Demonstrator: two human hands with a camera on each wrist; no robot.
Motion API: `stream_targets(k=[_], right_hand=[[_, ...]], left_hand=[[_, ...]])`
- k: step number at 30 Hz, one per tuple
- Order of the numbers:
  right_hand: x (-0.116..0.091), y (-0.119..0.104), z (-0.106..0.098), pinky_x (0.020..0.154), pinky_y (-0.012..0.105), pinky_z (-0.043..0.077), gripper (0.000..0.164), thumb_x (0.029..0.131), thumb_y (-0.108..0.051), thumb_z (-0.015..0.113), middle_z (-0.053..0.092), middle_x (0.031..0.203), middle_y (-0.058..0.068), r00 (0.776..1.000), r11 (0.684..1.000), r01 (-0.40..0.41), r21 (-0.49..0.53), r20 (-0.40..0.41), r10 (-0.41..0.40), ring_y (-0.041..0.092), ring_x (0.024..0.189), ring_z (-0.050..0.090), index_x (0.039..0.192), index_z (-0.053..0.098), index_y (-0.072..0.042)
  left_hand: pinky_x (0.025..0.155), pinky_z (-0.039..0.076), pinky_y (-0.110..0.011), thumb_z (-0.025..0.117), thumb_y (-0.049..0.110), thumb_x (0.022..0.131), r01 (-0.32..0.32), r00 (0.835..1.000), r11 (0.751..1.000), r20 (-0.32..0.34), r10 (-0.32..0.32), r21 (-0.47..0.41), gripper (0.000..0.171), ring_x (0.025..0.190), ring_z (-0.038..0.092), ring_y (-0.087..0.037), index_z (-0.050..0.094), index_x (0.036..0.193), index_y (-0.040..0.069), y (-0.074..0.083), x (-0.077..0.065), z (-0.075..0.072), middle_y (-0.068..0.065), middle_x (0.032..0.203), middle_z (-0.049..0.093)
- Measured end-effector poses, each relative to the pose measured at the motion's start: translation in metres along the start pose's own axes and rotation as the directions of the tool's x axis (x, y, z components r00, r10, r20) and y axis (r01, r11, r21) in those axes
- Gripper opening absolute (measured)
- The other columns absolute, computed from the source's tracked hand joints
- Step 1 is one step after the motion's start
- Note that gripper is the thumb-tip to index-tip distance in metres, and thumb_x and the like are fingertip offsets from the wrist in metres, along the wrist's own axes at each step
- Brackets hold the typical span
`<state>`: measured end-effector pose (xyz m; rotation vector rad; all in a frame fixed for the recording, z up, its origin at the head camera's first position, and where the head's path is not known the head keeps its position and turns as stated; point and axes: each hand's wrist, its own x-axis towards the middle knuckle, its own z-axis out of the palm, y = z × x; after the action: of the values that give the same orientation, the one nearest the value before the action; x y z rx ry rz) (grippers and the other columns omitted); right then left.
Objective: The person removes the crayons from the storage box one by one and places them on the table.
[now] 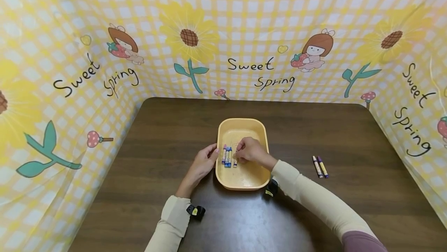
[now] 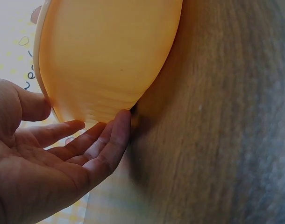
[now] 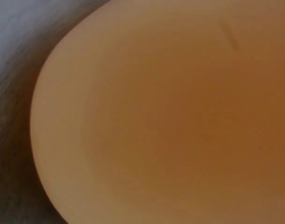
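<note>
A pale orange plastic tray (image 1: 243,182) stands on the table. My left hand (image 1: 202,163) holds its left side, the thumb at the rim and the fingertips against the outer wall (image 2: 110,56). Inside lie several crayons (image 1: 227,158) side by side, blue ones and one with a pink tip. Just right of them, my right hand (image 1: 252,150) reaches over the right rim and pinches a crayon (image 1: 235,163) with a pale lower end; the fingers hide its upper part. The right wrist view shows only the tray's blurred wall (image 3: 133,116), no fingers.
Two more crayons, one with a white tip (image 1: 317,167) and one purple (image 1: 323,167), lie together on the brown wooden table (image 1: 167,127) to the right of the tray. A checked cloth (image 1: 244,23) with flower prints hangs around the table's back and sides.
</note>
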<state>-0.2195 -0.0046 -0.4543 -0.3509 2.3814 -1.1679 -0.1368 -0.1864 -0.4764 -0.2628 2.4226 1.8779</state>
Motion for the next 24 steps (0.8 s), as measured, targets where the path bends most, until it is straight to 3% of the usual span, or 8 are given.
stream_targets(k=[5, 11, 15, 19, 24], right_hand=[[-0.002, -0.002, 0.004, 0.048, 0.022, 0.051, 0.021, 0.083, -0.006, 0.081, 0.064, 0.073, 0.006, 0.999, 0.990, 0.049, -0.131, -0.012, -0.051, 0.015, 0.056, 0.062, 0.085, 0.060, -0.004], [-0.003, -0.004, 0.005, 0.049, 0.021, 0.047, 0.017, 0.081, 0.000, 0.075, 0.064, 0.076, 0.006, 0.998, 0.974, 0.052, -0.222, -0.018, -0.058, 0.013, 0.056, 0.059, 0.090, 0.062, -0.003], [-0.004, -0.004, 0.007, 0.050, 0.021, 0.045, 0.011, 0.081, 0.001, 0.072, 0.064, 0.073, 0.003, 0.993, 0.946, 0.102, -0.309, -0.022, -0.115, 0.011, 0.056, 0.058, 0.089, 0.064, -0.003], [-0.004, -0.006, 0.010, 0.045, 0.021, 0.037, 0.014, 0.080, 0.006, 0.064, 0.052, 0.059, -0.002, 0.979, 0.909, 0.187, -0.372, -0.001, -0.201, 0.010, 0.048, 0.051, 0.073, 0.060, -0.004], [-0.006, -0.007, 0.013, 0.050, 0.025, 0.035, 0.020, 0.080, 0.011, 0.064, 0.047, 0.059, -0.002, 0.939, 0.846, 0.307, -0.436, -0.005, -0.344, 0.013, 0.055, 0.044, 0.065, 0.060, -0.003]], left_hand=[[0.097, 0.054, -0.040, 0.050, 0.018, 0.108, -0.011, 1.000, 1.000, -0.004, 0.011, 0.012, 0.047, 0.118, 0.062, -0.031, 0.046, 0.148, -0.006, -0.001, -0.001, 0.003, -0.023, 0.130, 0.063], [0.094, 0.056, -0.039, 0.050, 0.019, 0.108, -0.009, 1.000, 1.000, -0.007, 0.009, 0.016, 0.047, 0.116, 0.063, -0.032, 0.046, 0.148, -0.006, 0.000, -0.002, 0.003, -0.023, 0.130, 0.063], [0.094, 0.056, -0.039, 0.050, 0.019, 0.108, -0.002, 1.000, 1.000, -0.016, 0.003, 0.029, 0.047, 0.115, 0.062, -0.030, 0.046, 0.148, -0.004, 0.002, -0.003, 0.002, -0.022, 0.129, 0.063], [0.089, 0.057, -0.036, 0.050, 0.019, 0.107, -0.003, 1.000, 1.000, -0.021, 0.003, 0.028, 0.047, 0.112, 0.063, -0.029, 0.048, 0.148, -0.004, 0.002, -0.003, 0.001, -0.022, 0.127, 0.064], [0.087, 0.057, -0.036, 0.049, 0.018, 0.108, -0.014, 1.000, 0.999, -0.016, 0.015, 0.032, 0.046, 0.111, 0.064, -0.031, 0.047, 0.147, -0.006, 0.002, -0.004, 0.000, -0.024, 0.126, 0.064]])
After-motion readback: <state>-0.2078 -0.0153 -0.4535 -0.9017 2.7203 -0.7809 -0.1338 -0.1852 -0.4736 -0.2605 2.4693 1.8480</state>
